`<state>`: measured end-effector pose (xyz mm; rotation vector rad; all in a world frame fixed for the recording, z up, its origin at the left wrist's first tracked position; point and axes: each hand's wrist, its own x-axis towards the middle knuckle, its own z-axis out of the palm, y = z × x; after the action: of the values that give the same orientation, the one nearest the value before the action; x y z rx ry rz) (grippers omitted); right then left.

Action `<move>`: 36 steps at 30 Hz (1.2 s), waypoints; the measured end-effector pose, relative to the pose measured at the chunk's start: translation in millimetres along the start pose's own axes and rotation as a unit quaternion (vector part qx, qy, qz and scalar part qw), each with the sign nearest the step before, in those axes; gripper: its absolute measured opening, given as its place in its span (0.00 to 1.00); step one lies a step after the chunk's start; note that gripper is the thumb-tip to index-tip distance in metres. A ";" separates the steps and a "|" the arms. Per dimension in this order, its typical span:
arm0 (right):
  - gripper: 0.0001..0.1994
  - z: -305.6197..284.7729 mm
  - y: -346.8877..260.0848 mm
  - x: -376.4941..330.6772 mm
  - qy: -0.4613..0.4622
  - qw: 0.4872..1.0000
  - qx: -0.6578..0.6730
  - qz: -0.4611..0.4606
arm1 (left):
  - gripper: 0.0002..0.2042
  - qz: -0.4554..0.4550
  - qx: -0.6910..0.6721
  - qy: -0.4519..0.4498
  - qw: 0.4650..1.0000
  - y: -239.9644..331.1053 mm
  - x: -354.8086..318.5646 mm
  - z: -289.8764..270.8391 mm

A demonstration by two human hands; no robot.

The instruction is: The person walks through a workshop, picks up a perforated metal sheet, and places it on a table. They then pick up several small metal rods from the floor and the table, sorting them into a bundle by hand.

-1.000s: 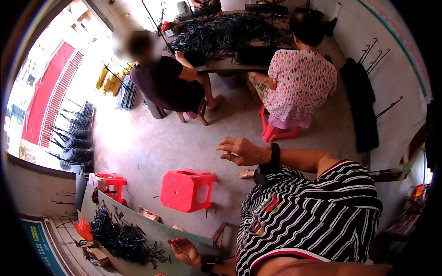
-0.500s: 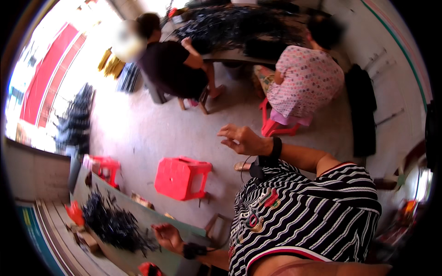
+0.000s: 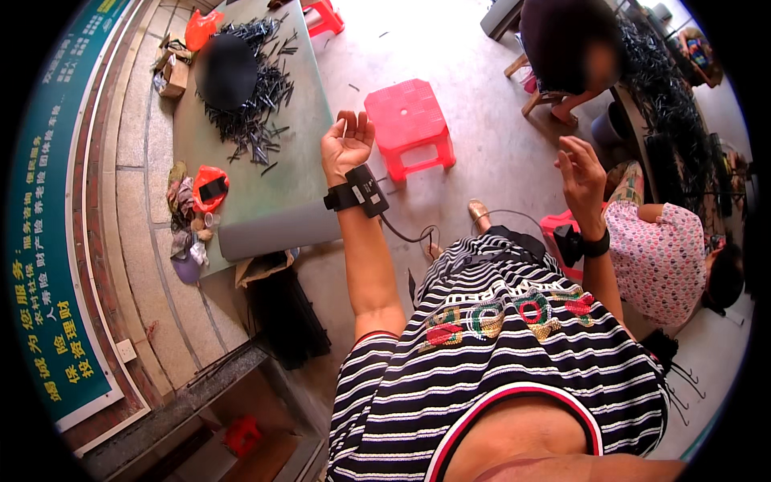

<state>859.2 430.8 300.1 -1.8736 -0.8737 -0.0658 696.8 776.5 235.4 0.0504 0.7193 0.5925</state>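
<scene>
Concrete floor (image 3: 482, 161) spreads below me, a long green sign (image 3: 56, 265) with yellow lettering curving along the wall at my left. I see my left hand (image 3: 347, 143) raised, palm up, fingers loosely curled and empty, just beside the red plastic stool (image 3: 408, 120). My right hand (image 3: 580, 173) hangs open, empty, well apart; farther off, black sticks (image 3: 257, 88) and an orange bag (image 3: 210, 186) lie on the grey table (image 3: 281, 201).

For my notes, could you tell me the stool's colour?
The stool is red, in the head view.
</scene>
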 end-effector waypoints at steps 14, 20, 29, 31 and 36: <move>0.18 94.0 10.8 24.4 -0.094 0.781 0.563 0.252 | 0.08 0.070 0.126 -0.086 0.986 8.3 -58.2 6.4; 0.11 114.4 48.0 54.6 0.044 0.541 0.662 0.517 | 0.07 -0.078 0.029 -0.064 0.995 -13.3 -39.2 7.5; 0.10 109.5 99.2 71.0 0.143 0.445 0.708 0.530 | 0.07 -0.182 0.046 -0.049 0.981 -70.3 19.6 39.5; 0.10 106.8 111.7 70.3 0.183 0.441 0.703 0.528 | 0.07 -0.203 0.057 -0.023 0.977 -86.0 34.5 50.4; 0.08 110.5 143.7 51.7 0.253 0.418 0.701 0.519 | 0.08 -0.244 0.110 0.075 0.961 -113.2 86.1 50.3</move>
<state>946.1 518.1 157.4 -0.3107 0.7587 0.6516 835.8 735.0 194.1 0.0321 0.9060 0.0412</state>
